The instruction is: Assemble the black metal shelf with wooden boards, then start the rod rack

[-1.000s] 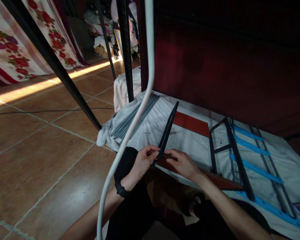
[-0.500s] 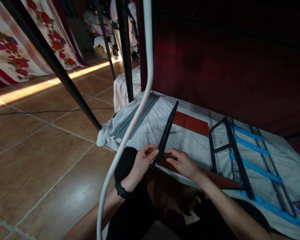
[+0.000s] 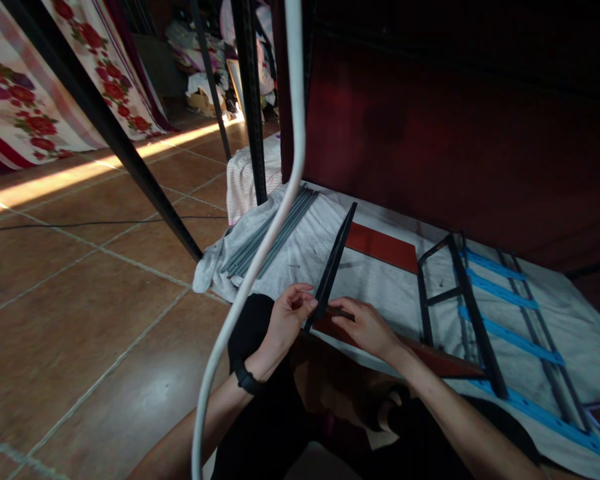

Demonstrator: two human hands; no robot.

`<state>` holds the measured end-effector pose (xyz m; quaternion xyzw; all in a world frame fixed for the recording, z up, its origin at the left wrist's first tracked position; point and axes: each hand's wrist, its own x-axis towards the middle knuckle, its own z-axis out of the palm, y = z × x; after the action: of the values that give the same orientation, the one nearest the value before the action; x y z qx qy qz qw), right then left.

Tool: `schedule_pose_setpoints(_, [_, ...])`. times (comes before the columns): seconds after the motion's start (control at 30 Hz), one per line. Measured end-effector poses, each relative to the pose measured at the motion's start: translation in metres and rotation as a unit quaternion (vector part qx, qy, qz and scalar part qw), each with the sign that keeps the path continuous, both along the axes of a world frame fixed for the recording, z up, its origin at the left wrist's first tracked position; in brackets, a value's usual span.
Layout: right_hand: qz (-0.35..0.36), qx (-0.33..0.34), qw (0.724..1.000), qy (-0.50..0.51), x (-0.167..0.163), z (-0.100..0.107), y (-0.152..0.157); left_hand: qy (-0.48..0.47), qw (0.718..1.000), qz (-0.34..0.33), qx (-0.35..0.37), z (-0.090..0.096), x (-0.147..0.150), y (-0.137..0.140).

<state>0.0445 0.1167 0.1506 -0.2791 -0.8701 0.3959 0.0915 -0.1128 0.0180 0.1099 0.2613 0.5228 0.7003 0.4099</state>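
Black frame (image 3: 329,281), slim edge-on, probably metal

The cloth (image 3: 380,300) spreads from the centre to the lower right of the frame, the backdrop (image 3: 430,147) behind it. At its left end lie the rods (image 3: 293,220), behind the pole (image 3: 297,73). Right of them, the left hand (image 3: 291,317) and right hand (image 3: 370,328) flank the near end of the left side frame (image 3: 331,273). Between this and the right side frame (image 3: 473,307) lie 2 boards, the far board (image 3: 383,247) and the near board (image 3: 445,362); farther right, 4 strips (image 3: 513,335).
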Motion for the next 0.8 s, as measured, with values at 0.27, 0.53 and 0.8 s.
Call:
schedule_pose_setpoints(0.27, [0.003, 0.010, 1.000, 0.004, -0.0003, 0.0015, 0.0000, -0.006, 1.000, 0.012, 0.003, 0.0006, 0.0015, -0.0001])
schedule_pose_setpoints(0.53, [0.003, 0.006, 1.000, 0.002, 0.0000, -0.0006, 0.0005, -0.026, 0.999, -0.012, 0.029, 0.0021, 0.0013, -0.0004])
schedule_pose_setpoints(0.8, [0.002, 0.012, 1.000, 0.000, 0.0007, -0.0011, 0.0012, -0.022, 0.999, -0.015, 0.027, 0.0025, 0.0014, 0.0008])
